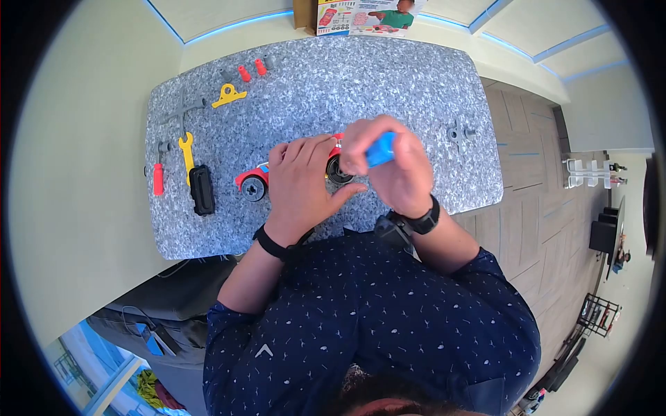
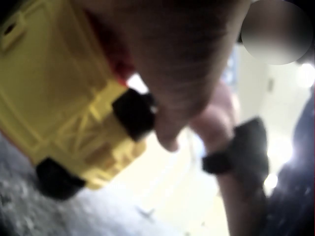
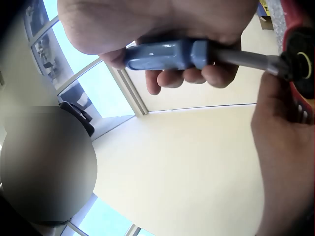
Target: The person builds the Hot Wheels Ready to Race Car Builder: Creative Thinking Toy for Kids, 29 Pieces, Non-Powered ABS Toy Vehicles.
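A red toy car [image 1: 248, 182] lies on its side on the speckled table, its black wheels facing up. My left hand [image 1: 303, 182] lies over the car and grips its body; the left wrist view shows the car's yellow underside [image 2: 59, 83] beside that hand. In my right hand [image 1: 399, 170] is a blue-handled screwdriver [image 3: 157, 55], with the fingers curled round its handle. Its grey shaft [image 3: 243, 58] reaches the hub of a black wheel [image 3: 301, 61] in the right wrist view. The left thumb [image 3: 273, 93] is beside that wheel.
On the table's left stand a yellow wrench [image 1: 187, 156], a black piece [image 1: 202, 189], a red-handled tool [image 1: 159, 179] and a grey cross-shaped piece [image 1: 182, 113]. A yellow part [image 1: 228, 96] and red pieces [image 1: 261, 67] are further back. Grey parts [image 1: 454, 132] lie right; a printed box [image 1: 368, 17] stands behind.
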A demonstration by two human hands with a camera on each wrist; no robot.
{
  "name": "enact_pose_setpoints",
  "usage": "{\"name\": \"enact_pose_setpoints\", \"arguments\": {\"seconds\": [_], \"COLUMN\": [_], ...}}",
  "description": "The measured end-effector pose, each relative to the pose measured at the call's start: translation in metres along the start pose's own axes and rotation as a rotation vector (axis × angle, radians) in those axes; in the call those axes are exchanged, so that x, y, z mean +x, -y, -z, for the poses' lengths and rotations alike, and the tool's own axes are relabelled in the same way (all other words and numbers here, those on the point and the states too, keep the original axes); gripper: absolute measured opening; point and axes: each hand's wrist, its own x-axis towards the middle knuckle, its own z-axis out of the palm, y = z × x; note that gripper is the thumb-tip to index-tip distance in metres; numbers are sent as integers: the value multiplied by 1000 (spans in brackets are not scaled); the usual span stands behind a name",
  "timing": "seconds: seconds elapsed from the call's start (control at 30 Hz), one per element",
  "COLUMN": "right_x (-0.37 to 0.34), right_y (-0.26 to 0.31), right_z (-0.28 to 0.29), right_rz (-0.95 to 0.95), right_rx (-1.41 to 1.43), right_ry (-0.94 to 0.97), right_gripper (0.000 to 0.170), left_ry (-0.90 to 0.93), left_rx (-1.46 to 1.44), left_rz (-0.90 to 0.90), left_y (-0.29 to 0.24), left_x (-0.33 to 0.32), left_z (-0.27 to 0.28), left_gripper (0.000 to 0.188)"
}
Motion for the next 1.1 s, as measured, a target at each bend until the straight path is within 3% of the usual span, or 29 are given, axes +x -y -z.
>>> {"name": "enact_pose_setpoints", "arguments": {"seconds": [0.23, 0.33, 0.43, 0.53, 0.63, 0.83, 0.93, 1.1], "right_x": [9, 6, 5, 6, 5, 8, 9, 16], "right_y": [5, 3, 10, 24, 29, 36, 41, 38], "right_z": [-3, -6, -4, -6, -9, -12, 1, -3], "right_rz": [156, 200, 214, 229, 287, 277, 223, 304], "right_rx": [-286, -294, -562, -745, -664, -798, -854, -900], "right_ry": [189, 134, 16, 75, 143, 137, 174, 50], "right_gripper": [36, 28, 20, 21, 28, 34, 37, 41], "left_ry": [-20, -81, -161, -75, -98, -21, 49, 8], "left_rx": [-36, -131, -395, -676, -802, -868, -825, -879], "left_rz": [8, 8, 11, 92, 58, 119, 65, 68], "left_y": [-4, -2, -2, 4, 1, 18, 27, 27], "left_x": [2, 6, 13, -1, 0, 6, 13, 18], "left_z": [5, 7, 10, -4, -4, -7, -4, -4], "left_gripper": [69, 61, 50, 39, 31, 29, 31, 25]}}
